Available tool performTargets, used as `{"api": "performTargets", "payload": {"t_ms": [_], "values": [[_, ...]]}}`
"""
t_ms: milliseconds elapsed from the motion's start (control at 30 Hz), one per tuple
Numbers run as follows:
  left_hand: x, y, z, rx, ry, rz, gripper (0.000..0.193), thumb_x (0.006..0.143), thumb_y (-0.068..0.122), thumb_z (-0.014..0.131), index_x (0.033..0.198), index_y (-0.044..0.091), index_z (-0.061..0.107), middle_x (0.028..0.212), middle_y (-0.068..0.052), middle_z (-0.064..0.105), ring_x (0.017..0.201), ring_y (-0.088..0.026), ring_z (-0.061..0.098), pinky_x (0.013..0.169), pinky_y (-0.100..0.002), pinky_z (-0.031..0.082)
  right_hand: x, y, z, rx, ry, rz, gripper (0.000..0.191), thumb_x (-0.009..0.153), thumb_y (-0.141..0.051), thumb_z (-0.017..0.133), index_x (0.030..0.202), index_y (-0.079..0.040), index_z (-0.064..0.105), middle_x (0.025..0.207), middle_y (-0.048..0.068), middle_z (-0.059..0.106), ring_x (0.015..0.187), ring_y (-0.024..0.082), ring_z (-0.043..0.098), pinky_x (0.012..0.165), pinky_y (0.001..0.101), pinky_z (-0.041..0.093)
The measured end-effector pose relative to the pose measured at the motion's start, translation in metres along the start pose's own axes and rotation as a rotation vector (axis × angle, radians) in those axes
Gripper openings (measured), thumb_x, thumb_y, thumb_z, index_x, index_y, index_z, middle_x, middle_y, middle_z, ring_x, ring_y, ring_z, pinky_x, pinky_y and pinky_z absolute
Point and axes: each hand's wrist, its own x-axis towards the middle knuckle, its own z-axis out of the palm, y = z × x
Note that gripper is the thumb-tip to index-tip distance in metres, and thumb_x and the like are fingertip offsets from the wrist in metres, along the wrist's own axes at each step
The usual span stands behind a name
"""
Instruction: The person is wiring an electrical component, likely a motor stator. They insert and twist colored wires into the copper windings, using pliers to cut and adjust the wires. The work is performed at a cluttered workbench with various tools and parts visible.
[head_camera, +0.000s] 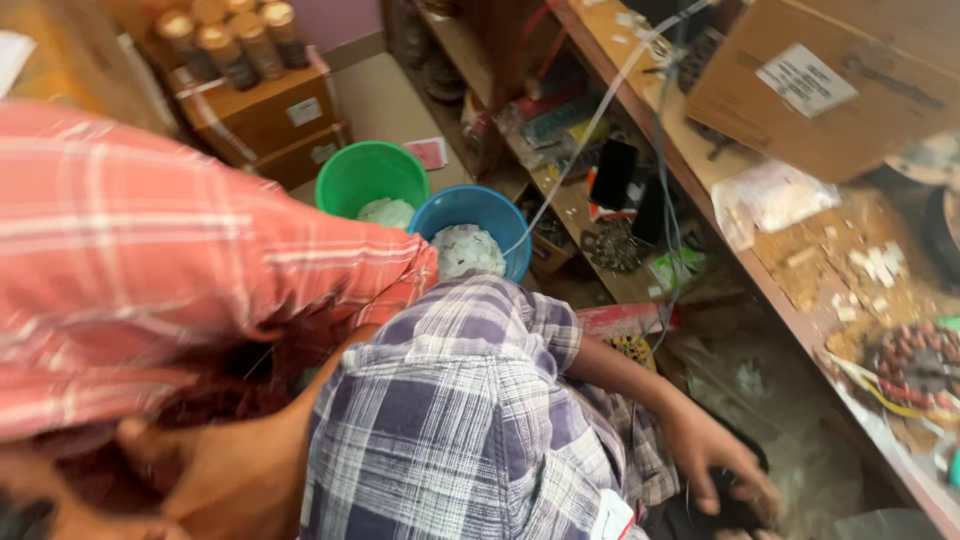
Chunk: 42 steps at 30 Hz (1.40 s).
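- The right hand (715, 465) is low at the floor, arm stretched out past the knee. Its fingers are bent down over a small black, soft-looking thing (712, 515). They touch it, but the blur hides whether the grip has closed.
- That black thing lies on the floor at the bottom edge of the view, just beside a crumpled sheet of clear plastic (800, 440) and below the bench. By its place, I judge that it has not been lifted yet.
- The left hand (215, 475) is a blurred brown shape at the lower left, under a red and white checked sleeve (150, 260). I cannot tell whether it is clenched, loose or holding anything.
- Between the arms, a purple and white checked cloth (450, 420) drapes over a raised knee.
- Behind the knee, a round blue plastic tub (470, 205) and a round green plastic tub (350, 175) stand touching. Each holds a heap of small white pieces (465, 250), the blue one fuller. Neither looks full to the rim, so this work seems partly done.
- To the right runs a long wooden bench (790, 290) littered with crumbs and white scraps. A ring wound with copper-red wire (915, 365) lies on it, and a brown cardboard box (830, 80) stands at its far end.
- A thin white cable (590, 125) hangs from the bench over a lower shelf, where a black phone (612, 172) rests.
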Motion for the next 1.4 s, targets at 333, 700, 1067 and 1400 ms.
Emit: {"api": "performTargets", "payload": {"t_ms": [333, 700, 1067, 1400], "values": [[-0.012, 0.010, -0.028, -0.860, 0.894, -0.374, 0.039, 0.103, 0.029, 0.058, 0.131, 0.004, 0.068, 0.100, -0.006, 0.073, 0.074, -0.008, 0.059, 0.059, -0.023, 0.046, -0.042, 0.006, -0.044, -0.350, -0.243, 0.065, 0.031, 0.106, -0.026, 0.052, 0.105, -0.001, 0.069, 0.069, 0.003, 0.057, 0.058, 0.011, 0.053, 0.054, 0.0277, 0.042], [-0.010, -0.032, -0.011, -0.724, 0.870, -0.378, 0.030, 0.109, 0.022, 0.058, 0.109, -0.004, 0.073, 0.086, -0.010, 0.072, 0.071, -0.014, 0.070, 0.057, -0.025, 0.053, -0.018, -0.013, -0.093, -0.617, -0.391, 0.042, 0.025, 0.099, -0.019, 0.058, 0.111, -0.002, 0.072, 0.066, 0.002, 0.062, 0.061, 0.008, 0.059, 0.058, 0.0244, 0.049], [-0.005, -0.023, -0.032, -0.893, 0.477, -0.657, 0.052, 0.101, 0.029, 0.058, 0.146, 0.003, 0.052, 0.128, -0.013, 0.072, 0.075, -0.009, 0.069, 0.059, -0.019, 0.051, -0.040, -0.017, -0.061, -0.188, -0.244, -0.086, 0.024, 0.095, -0.004, 0.068, 0.119, 0.000, 0.069, 0.082, 0.006, 0.074, 0.078, 0.012, 0.071, 0.073, 0.0240, 0.058], [0.003, -0.010, -0.010, -0.371, 0.392, -0.699, 0.028, 0.104, 0.019, 0.055, 0.117, 0.001, 0.073, 0.096, -0.005, 0.079, 0.069, -0.007, 0.067, 0.057, -0.022, 0.052, -0.032, -0.025, -0.037, -0.230, -0.272, -0.155, 0.025, 0.108, -0.011, 0.055, 0.124, 0.002, 0.069, 0.116, 0.009, 0.074, 0.106, 0.013, 0.069, 0.092, 0.0256, 0.054]]}}
